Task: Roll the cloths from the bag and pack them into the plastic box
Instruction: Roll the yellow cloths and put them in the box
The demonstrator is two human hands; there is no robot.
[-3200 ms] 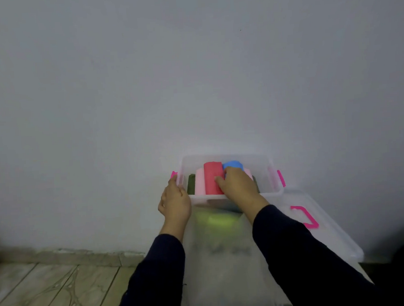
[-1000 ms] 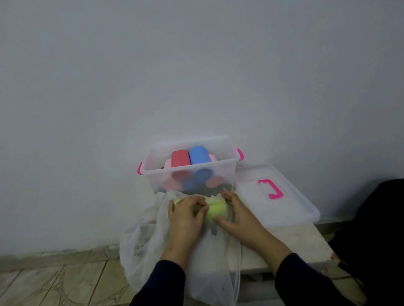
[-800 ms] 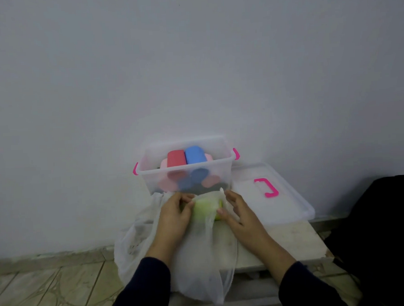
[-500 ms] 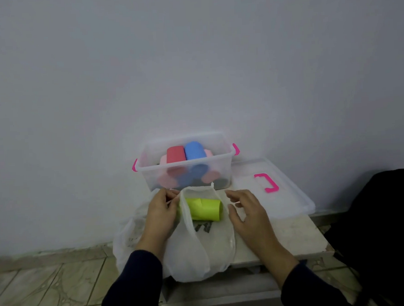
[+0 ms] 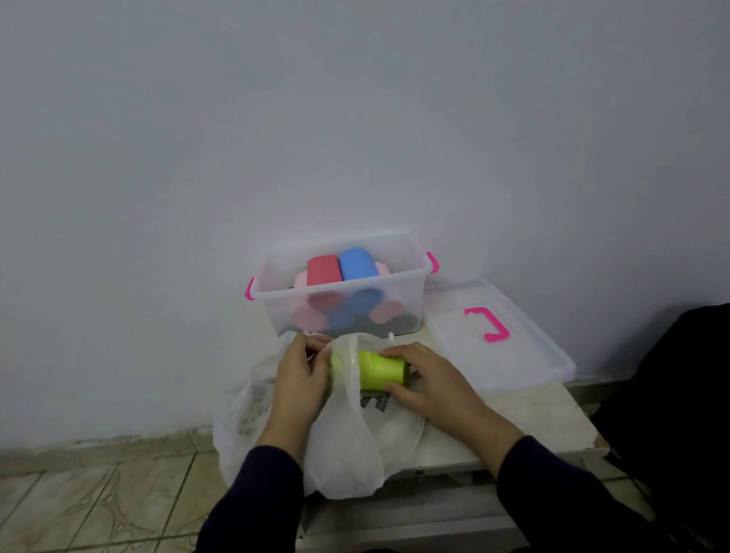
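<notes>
at the worktop's front left edge, the left hand (image 5: pixel 299 379) pinches the bag (image 5: pixel 351 450) while the right hand (image 5: pixel 423 379) clasps the green roll (image 5: pixel 381 370) in its mouth, which could snag and unroll it short of the box (image 5: pixel 343 296).

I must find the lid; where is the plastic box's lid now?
In the head view the lid lies flat right of the plastic box, on the table.

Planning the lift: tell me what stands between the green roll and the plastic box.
The green roll lies partly inside the white bag, a bag handle looped across it. Beyond that, only the near wall of the open plastic box; nothing else visible.
</notes>
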